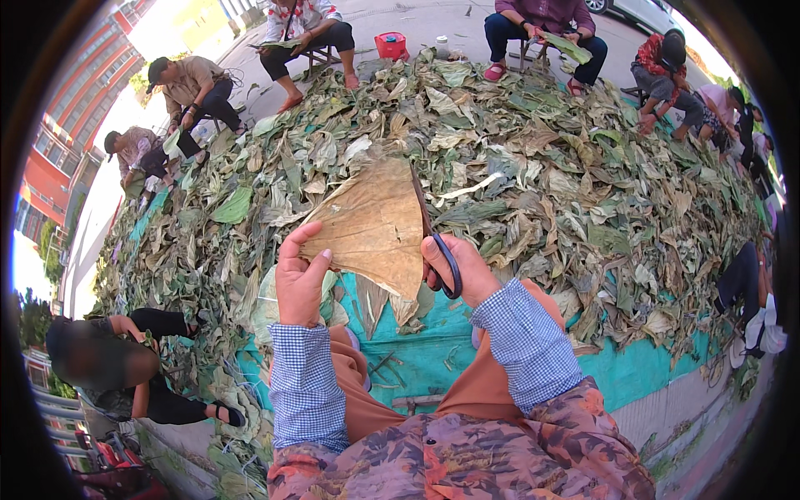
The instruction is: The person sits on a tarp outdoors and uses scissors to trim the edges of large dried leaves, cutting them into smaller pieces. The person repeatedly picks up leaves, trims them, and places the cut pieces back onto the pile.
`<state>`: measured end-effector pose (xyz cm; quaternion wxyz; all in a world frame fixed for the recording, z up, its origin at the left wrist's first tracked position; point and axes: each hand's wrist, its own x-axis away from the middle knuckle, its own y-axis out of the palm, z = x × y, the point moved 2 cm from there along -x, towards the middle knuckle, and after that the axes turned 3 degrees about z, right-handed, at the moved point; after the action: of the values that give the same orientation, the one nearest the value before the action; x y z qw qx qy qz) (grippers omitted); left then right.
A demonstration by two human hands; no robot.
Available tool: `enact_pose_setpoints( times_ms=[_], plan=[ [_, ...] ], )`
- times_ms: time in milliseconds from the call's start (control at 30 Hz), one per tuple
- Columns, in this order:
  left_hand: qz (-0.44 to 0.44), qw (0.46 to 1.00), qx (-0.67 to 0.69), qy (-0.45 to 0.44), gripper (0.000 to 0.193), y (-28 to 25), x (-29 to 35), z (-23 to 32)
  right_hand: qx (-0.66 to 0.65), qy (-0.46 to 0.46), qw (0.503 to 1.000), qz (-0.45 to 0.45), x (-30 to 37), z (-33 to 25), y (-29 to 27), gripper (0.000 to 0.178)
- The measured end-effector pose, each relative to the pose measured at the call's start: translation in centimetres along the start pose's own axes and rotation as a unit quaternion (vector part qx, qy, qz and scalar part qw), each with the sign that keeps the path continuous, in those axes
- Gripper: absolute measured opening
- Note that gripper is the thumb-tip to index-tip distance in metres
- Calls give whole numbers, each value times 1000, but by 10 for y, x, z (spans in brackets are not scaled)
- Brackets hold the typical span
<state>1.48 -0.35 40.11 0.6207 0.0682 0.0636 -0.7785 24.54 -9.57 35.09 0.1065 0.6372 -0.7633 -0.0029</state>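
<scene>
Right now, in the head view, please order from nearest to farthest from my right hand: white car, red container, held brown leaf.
1. Held brown leaf: left of right hand.
2. Red container: ahead, beyond the leaves.
3. White car: upper right, farthest.

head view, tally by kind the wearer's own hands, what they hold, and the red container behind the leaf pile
Left hand and right hand: 2
Dried brown leaf: 1
Scissors: 1
Red container: 1
Total: 5

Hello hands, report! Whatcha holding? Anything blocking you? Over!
Left hand: holding brown leaf. Right hand: gripping scissors, blades at leaf's right edge. Leaf pile beyond; nothing seen blocking.
</scene>
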Motion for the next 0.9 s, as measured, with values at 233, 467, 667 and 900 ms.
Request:
enact_pose_setpoints(
  times_ms=[233, 467, 667, 900],
  plan=[
    [-15, 1000, -10, 12, 44, 0, 1, 4, 44, -15, 999, -20, 6, -16, -1, 67],
    [-23, 1000, -10, 4, 44, 2, 3, 8, 68, -23, 997, -28, 5, -14, -4, 69],
    [-23, 1000, 5, -2, 44, 1, 2, 5, 27, -2, 1000, 3, 3, -11, -4, 61],
    [-11, 1000, 12, -6, 44, -1, 1, 1, 3, 20, 1000, 1, 3, -11, -8, 53]
  ],
)
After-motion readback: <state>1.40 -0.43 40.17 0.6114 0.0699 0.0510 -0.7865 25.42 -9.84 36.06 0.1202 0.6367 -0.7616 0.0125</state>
